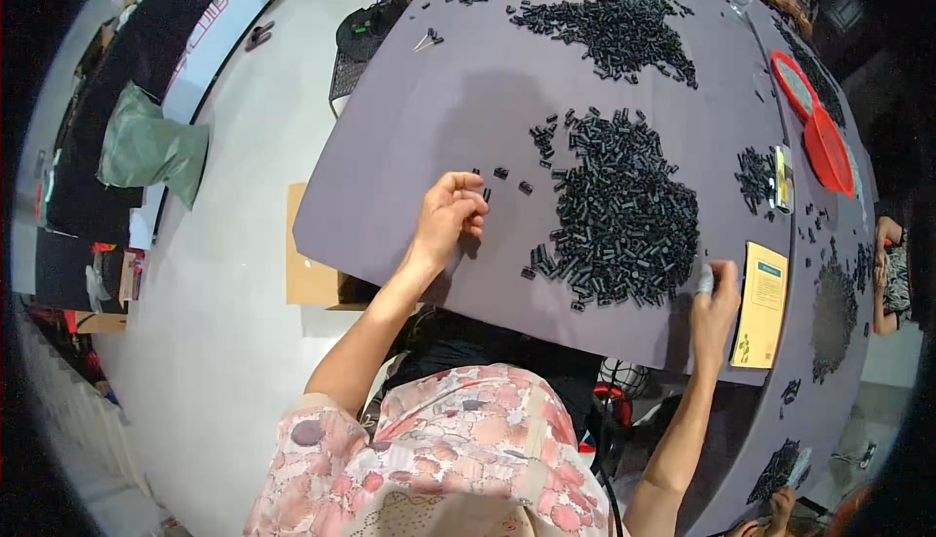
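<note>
Near the front edge of the bench [390, 166]: right hand [717, 300] beside a yellow booklet [765, 293], with bent fingers; cannot tell whether grasping anything. Slightly farther: left hand [449, 217], with curled fingers, beside loose black cylinders [526, 188]; grip likewise unclear. Between and beyond: large black heap [629, 210] of cylinders; farther, second heap [629, 35].

Near pile [626, 213] on table [409, 137], booklet [760, 308] to right

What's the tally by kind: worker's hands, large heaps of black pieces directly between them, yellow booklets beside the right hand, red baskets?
Left hand and right hand: 2
Large heap of black pieces: 1
Yellow booklet: 1
Red baskets: 2
Total: 6
</note>
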{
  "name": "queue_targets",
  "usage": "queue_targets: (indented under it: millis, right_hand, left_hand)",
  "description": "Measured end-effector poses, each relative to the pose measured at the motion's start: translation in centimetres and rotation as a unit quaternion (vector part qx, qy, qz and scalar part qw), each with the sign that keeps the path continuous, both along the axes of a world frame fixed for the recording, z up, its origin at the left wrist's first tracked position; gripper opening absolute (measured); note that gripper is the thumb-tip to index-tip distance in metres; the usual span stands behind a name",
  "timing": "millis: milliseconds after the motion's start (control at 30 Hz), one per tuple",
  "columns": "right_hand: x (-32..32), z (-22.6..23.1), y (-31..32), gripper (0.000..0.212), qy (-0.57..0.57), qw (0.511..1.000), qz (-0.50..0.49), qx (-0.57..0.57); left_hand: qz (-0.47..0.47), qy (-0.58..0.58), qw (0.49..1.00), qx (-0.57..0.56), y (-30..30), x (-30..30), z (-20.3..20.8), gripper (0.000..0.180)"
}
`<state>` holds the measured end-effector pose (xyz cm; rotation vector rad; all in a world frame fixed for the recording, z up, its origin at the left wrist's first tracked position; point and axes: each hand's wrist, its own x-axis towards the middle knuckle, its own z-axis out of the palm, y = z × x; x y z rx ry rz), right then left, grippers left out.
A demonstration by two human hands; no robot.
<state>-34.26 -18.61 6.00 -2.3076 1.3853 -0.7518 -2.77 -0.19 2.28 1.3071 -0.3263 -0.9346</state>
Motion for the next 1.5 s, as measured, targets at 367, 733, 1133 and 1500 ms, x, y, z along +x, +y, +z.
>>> queue_targets:
  millis: [367, 733, 1133, 1500]
  right_hand:
    - [-0.1, -4.8, 5.5, 0.018, -0.285, 0.956, 0.028, 0.067]
    - [3.5, -2.0, 8.7, 0.023, -0.252, 0.953, 0.133, 0.1]
    - [9.2, -0.7, 9.6, 0.033, -0.309, 0.918, 0.183, 0.17]
    - [9.8, 0.3, 11.1, 0.039, -0.254, 0.943, 0.204, 0.07]
  left_hand:
    - [-0.074, -0.502, 0.85, 0.139, -5.0, 2.1, 0.7, 0.019]
    - [-0.12, -0.645, 0.748, 0.103, -5.8, -0.9, 0.6, 0.016]
    - [-0.116, -0.091, 0.988, -0.047, -1.1, -7.1, 1.8, 0.019]
    - [-0.093, 0.212, 0.966, -0.119, -0.6, -8.5, 0.6, 0.008]
